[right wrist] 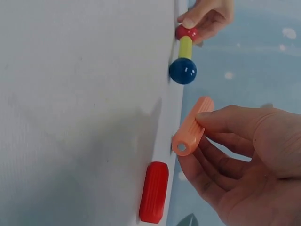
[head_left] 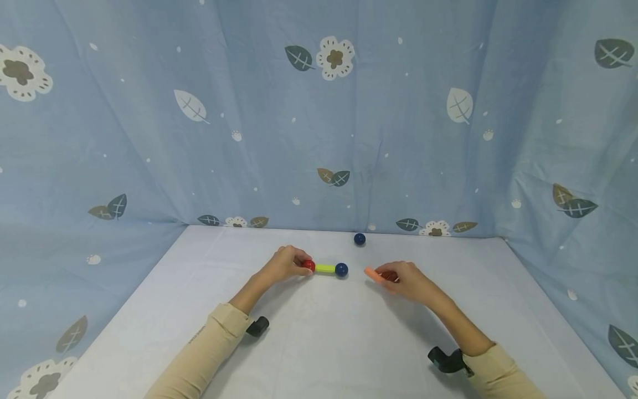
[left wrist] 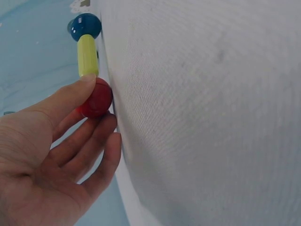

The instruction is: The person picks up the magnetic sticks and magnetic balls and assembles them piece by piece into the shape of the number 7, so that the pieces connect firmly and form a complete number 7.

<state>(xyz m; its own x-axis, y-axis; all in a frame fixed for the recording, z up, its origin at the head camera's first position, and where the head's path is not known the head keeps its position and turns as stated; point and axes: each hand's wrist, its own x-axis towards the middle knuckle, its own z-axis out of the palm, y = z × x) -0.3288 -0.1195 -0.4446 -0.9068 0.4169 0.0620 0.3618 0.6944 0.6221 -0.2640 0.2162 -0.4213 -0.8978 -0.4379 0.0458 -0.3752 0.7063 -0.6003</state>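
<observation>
My left hand [head_left: 287, 265] pinches a red ball [left wrist: 98, 98] between thumb and fingers. A yellow-green rod [head_left: 325, 269] joins that ball to a dark blue ball [head_left: 341, 270] at its other end, and the joined piece lies along the table. To the right, my right hand [head_left: 410, 281] holds a ribbed orange rod [right wrist: 193, 126] between thumb and fingers, apart from the blue ball. A small grey metal disc shows in the orange rod's end. A red ribbed rod [right wrist: 154, 192] lies close by my right hand, which partly hides it in the head view.
A second dark blue ball [head_left: 360, 239] sits near the back edge of the white table [head_left: 319, 343]. Behind it hangs a blue curtain [head_left: 259, 149] with leaves and flowers. Black wrist devices [head_left: 445, 360] stick out by both sleeves.
</observation>
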